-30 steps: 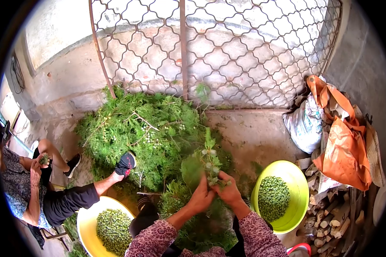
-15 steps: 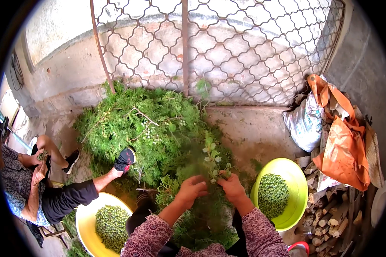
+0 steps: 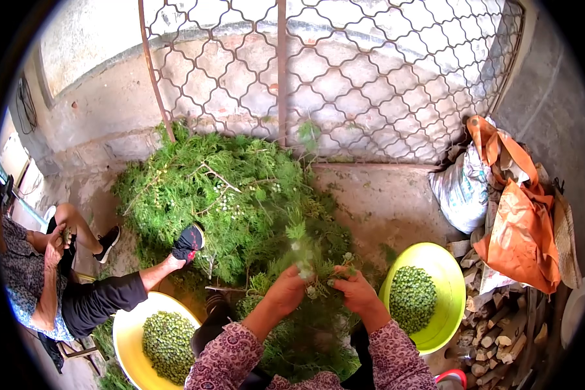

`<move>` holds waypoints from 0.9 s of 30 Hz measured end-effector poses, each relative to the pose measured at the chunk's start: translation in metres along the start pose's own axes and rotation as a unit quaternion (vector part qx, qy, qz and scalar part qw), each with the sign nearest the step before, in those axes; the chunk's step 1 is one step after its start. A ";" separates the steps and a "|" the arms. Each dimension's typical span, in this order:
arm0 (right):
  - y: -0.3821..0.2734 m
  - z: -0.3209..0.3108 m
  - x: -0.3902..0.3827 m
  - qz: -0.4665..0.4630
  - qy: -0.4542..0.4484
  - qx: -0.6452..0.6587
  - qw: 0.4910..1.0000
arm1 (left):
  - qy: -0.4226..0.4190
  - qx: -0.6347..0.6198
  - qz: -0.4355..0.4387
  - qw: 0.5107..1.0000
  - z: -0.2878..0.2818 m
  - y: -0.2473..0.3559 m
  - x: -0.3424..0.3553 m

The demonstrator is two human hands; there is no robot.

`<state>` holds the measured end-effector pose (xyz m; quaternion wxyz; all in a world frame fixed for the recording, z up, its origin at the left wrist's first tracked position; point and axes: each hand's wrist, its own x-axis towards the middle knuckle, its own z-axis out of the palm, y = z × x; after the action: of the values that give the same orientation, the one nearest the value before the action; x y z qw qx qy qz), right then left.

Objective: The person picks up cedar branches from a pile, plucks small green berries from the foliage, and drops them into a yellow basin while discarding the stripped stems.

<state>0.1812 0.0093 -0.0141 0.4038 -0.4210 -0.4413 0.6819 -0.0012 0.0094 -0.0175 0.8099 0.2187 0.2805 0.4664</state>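
My left hand is closed on a green conifer sprig with small pale cones, held low in the middle of the view. My right hand pinches the same sprig's right side. Beneath and beyond them lies a heap of cut feathery branches. To the right of my hands stands a lime-yellow tub holding many small green cones; at lower left is another yellow tub with similar cones.
At left a seated person holds something small in both hands, one shoe resting by the heap. A metal lattice stands against the back wall. At right are sacks, orange sheeting and piled firewood.
My left hand opened slightly half a second ago and is now closed on the sprig again, a little higher. The sprig's leafy top now sits lower and further left.
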 end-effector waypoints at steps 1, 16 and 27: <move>0.000 0.000 0.000 0.030 0.007 0.028 0.999 | 0.001 0.000 0.001 1.000 0.001 -0.001 0.001; -0.014 0.008 -0.012 0.071 -0.014 0.182 0.981 | -0.023 0.123 0.100 0.987 0.007 -0.003 -0.001; -0.004 0.002 -0.006 -0.023 0.042 -0.200 0.979 | -0.020 0.069 0.015 0.997 -0.001 -0.014 0.001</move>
<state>0.1817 0.0045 -0.0085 0.3450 -0.5111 -0.5613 0.5520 0.0076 0.0039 -0.0273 0.7915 0.2878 0.2925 0.4530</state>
